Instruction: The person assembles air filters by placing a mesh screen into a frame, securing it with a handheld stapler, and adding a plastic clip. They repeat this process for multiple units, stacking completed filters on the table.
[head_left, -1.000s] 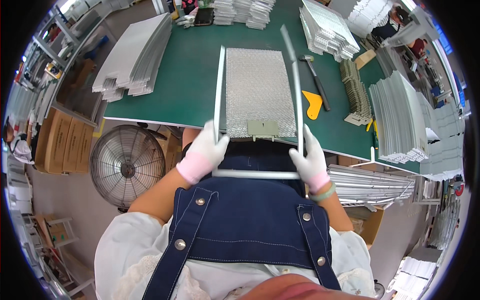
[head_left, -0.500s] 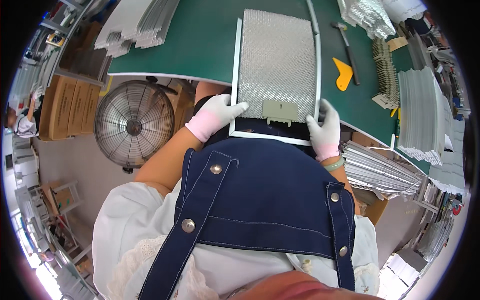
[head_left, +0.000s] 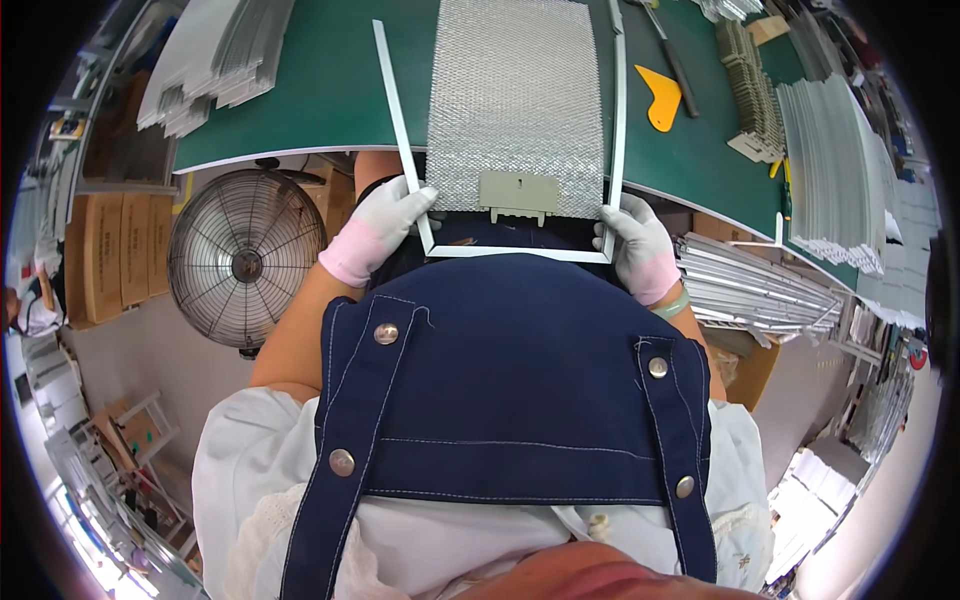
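A thin, pale metal frame (head_left: pixel 500 252) with 3 visible sides, 2 long rails and a short bar across the near end, surrounds a silvery mesh filter panel (head_left: pixel 517 100) on the green worktable (head_left: pixel 330 90), its near end overhanging the table edge above the blue apron (head_left: pixel 510 390). A grey-green latch plate (head_left: pixel 518 194) sits at the panel's near edge. The left hand (head_left: pixel 385 225), gloved white, is closed around the frame's left corner; the right hand (head_left: pixel 632 238) is closed around the right corner.

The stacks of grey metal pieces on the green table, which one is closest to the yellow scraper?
The small ridged stack just right of the yellow scraper; the other stacks lie farther off.
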